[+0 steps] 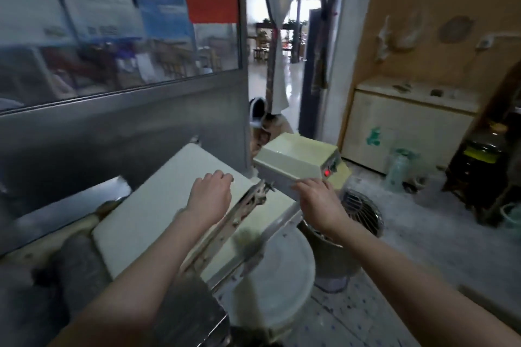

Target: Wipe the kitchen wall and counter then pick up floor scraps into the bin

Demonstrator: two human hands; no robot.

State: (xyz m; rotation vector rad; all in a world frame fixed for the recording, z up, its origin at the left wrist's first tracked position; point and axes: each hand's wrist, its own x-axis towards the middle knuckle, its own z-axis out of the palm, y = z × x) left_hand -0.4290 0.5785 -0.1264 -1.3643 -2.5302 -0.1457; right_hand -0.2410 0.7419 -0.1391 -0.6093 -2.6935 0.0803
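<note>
Worn on the person's head, a wide-angle camera looks forward and down, close over two bare forearms that enter from the bottom edge. The left hand (210,196) and right hand (315,200) sit at mid-frame, near the lens, by a cream control box (293,156). A steel wall (112,132) fills the left of the frame, an open doorway (293,73) the top centre, and the grey floor (417,222) the right. The picture is blurred at the upper left.

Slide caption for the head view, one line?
Curled left hand rests on a cream panel; right hand meets the lower edge of a cream box with a red light.
</note>
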